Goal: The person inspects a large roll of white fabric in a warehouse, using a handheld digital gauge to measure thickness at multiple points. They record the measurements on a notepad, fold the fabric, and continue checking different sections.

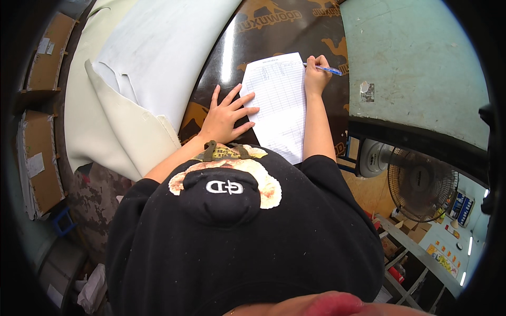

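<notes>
A white sheet of paper [278, 116] printed with a table grid lies on the dark brown patterned tabletop [226, 63]. Some handwriting shows in its upper rows. My left hand [227, 115] rests flat with its fingers spread, their tips on the sheet's left edge. At the sheet's upper right edge, my right hand [317, 76] is closed around a blue pen [332, 70]. The pen's tip end points left toward the paper; whether it touches the sheet I cannot tell.
Large sheets of white and cream leather-like material [158, 52] cover the left side, their edge folded over near my left forearm. A pale green wall panel [416, 58] borders the table on the right. Below it stands a fan [421, 181]. Cardboard boxes [45, 158] sit at the far left.
</notes>
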A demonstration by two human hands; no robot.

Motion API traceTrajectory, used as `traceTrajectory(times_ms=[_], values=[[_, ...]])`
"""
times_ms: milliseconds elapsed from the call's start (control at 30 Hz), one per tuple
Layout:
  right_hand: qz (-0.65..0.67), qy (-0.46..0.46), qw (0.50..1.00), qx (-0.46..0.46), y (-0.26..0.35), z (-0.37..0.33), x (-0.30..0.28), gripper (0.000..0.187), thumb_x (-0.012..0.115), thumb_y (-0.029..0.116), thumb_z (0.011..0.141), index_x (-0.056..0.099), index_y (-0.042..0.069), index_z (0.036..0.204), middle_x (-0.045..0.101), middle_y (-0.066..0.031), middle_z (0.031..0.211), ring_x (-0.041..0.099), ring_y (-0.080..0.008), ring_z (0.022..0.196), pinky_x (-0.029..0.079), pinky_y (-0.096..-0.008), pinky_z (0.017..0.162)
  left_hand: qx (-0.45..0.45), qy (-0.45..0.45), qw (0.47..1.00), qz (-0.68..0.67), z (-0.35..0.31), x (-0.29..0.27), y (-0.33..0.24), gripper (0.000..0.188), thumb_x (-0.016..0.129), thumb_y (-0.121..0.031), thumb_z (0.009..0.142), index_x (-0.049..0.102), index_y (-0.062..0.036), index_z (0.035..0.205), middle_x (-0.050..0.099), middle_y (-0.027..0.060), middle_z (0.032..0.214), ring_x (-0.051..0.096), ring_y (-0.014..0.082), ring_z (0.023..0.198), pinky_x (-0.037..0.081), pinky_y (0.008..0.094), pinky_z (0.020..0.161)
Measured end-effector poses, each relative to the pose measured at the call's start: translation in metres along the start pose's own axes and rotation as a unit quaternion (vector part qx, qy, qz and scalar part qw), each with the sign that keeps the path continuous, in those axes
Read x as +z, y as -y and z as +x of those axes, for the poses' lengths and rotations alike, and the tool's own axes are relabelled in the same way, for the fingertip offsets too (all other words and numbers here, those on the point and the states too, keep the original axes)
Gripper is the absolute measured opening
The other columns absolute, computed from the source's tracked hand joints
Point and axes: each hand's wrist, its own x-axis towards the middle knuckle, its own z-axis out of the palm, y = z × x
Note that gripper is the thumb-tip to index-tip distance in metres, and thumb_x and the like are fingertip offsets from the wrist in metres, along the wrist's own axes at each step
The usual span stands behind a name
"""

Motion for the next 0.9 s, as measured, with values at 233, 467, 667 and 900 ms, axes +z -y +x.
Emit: traceTrajectory(times_ms=[233, 467, 667, 900], values=[[0.107, -0.026, 0.993, 0.047, -0.004, 0.001, -0.001, 0.034, 0.068, 0.015, 0.095, 0.048, 0.006, 0.069, 0.052, -0.0003, 0.056, 0.048, -0.0065, 0.049, 0.037, -0.0230, 0.045, 0.005, -0.002, 1.000, 0.001, 0.001, 0.000, -0.001, 0.034, 0.074, -0.036, 0.086, 0.070, -0.0281, 0.119, 0.051, -0.0008, 0.149, 0.029, 0.0268, 0.148, 0.008, 0.0656, 0.118], [0.214, 0.033, 0.969, 0.116, 0.020, -0.001, -0.021, 0.032, 0.070, 0.025, 0.096, 0.053, 0.007, 0.075, 0.056, -0.0007, 0.058, 0.050, -0.0055, 0.046, 0.039, -0.0200, 0.044, -0.001, -0.003, 1.000, -0.003, 0.000, 0.001, 0.000, 0.035, 0.074, -0.037, 0.086, 0.070, -0.0282, 0.119, 0.050, -0.0013, 0.149, 0.030, 0.0264, 0.148, 0.008, 0.0649, 0.119], [0.149, 0.087, 0.976, 0.131, 0.031, -0.009, -0.020, 0.034, 0.070, 0.024, 0.095, 0.054, 0.007, 0.071, 0.058, -0.0008, 0.060, 0.048, -0.0038, 0.046, 0.037, -0.0190, 0.043, 0.000, 0.000, 1.000, 0.003, 0.000, -0.001, -0.001, 0.035, 0.074, -0.037, 0.086, 0.070, -0.0285, 0.120, 0.051, -0.0013, 0.149, 0.030, 0.0264, 0.148, 0.008, 0.0648, 0.119], [0.110, 0.079, 0.987, 0.091, 0.013, -0.011, -0.017, 0.035, 0.069, 0.020, 0.096, 0.052, 0.006, 0.068, 0.057, -0.0010, 0.058, 0.049, -0.0045, 0.046, 0.038, -0.0205, 0.043, 0.003, 0.001, 1.000, 0.000, 0.001, -0.001, 0.000, 0.036, 0.074, -0.037, 0.085, 0.070, -0.0280, 0.120, 0.051, -0.0009, 0.149, 0.030, 0.0266, 0.148, 0.008, 0.0654, 0.119]])
